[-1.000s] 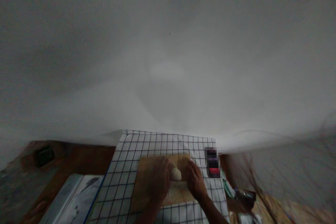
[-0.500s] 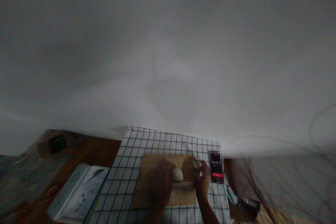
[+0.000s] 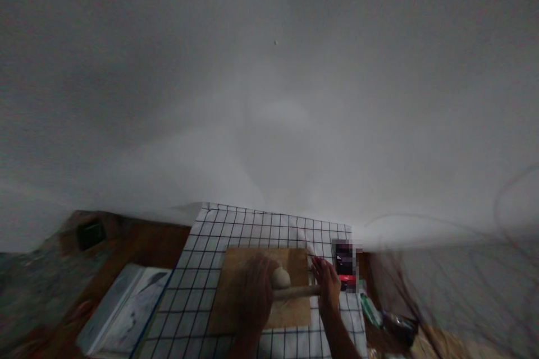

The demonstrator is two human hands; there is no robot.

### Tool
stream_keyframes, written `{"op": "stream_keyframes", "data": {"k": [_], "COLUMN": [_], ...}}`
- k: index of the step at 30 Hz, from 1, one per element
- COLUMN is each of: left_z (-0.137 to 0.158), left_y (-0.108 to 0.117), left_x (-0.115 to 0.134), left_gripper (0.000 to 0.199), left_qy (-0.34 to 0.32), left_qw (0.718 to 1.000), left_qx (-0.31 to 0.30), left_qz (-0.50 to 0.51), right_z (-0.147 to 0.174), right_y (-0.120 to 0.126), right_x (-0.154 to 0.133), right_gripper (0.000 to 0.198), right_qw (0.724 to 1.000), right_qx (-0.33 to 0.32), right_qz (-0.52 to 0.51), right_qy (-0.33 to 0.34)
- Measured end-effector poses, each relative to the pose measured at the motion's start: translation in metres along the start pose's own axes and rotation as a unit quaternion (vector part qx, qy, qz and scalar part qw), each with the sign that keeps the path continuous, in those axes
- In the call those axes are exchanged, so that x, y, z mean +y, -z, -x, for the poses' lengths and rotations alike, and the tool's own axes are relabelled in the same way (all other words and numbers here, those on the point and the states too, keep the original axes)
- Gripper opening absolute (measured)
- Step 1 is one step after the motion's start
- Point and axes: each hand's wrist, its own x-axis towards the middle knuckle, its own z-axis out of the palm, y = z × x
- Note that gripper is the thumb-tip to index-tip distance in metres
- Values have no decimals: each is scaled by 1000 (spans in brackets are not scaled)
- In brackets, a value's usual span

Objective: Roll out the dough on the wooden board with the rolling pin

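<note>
On a wooden board (image 3: pixel 223 314) lies a pale, rounded piece of dough (image 3: pixel 281 278). Just on its near side, a light-coloured rolling pin (image 3: pixel 297 292) runs crosswise between my hands. My left hand (image 3: pixel 257 294) is over the left part of the board, at the pin's left end. Motion smears it, but its fingers reach forward, stretched out, and it hides that end. At the pin's right end, past the board's right edge, is my right hand (image 3: pixel 328 280). Its fingers point forward, stretched rather than wrapped round the pin, and the palm is against the pin's end.
A white checked cloth (image 3: pixel 185 297) lies beneath the board. Right of my right hand is a dark and red item (image 3: pixel 346 269), partly pixelated. An open book or folder (image 3: pixel 126 308) lies to the left. A pale wall (image 3: pixel 269 95) rises behind.
My right hand has shifted slightly right, and more of the rolling pin shows between my hands. The left hand stays over the board, blurred. The whole view has moved a little.
</note>
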Motion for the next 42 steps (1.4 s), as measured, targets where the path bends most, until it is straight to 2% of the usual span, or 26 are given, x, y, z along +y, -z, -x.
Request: {"op": "stream_keyframes", "data": {"k": [3,6,11,15,20,23,27,29,31,35,40,42], "left_z": [-2,-3,1,1,-11,-22,-31,-32,-32,-32,-27,-21], "left_y": [-3,0,10,11,6,13,29,35,37,36,37,34], "left_x": [0,4,11,11,12,14,17,17,14,11,14,13], "left_gripper": [48,51,55,60,63,64,67,69,68,52,42,43], "left_qy": [-4,0,12,-24,-78,-104,-191,-223,-215,-146,-141,-138], "left_qw": [1000,999,999,997,990,987,970,962,962,977,982,984], "left_qx": [16,20,-14,-70,-115,-124,-144,-153,-155,-128,-106,-96], "left_qz": [-17,-34,-49,-32,-6,5,34,44,58,87,71,60], "right_z": [-14,-29,-30,-12,11,27,56,69,77,79,60,49], "right_y": [-13,-24,-29,-18,11,26,41,47,52,56,52,46], "right_x": [-2,-2,5,16,32,35,36,38,39,32,3,-9], "right_gripper": [50,52,48,43,44,47,46,47,47,45,45,48], "right_qw": [992,953,923,864,808,777,769,771,770,757,749,738], "right_qx": [-7,-26,-38,-39,-57,-63,-78,-83,-81,-106,-133,-140], "right_qz": [101,255,322,425,508,554,580,573,567,570,573,589], "right_qy": [77,163,207,268,294,293,256,265,283,303,304,300]}}
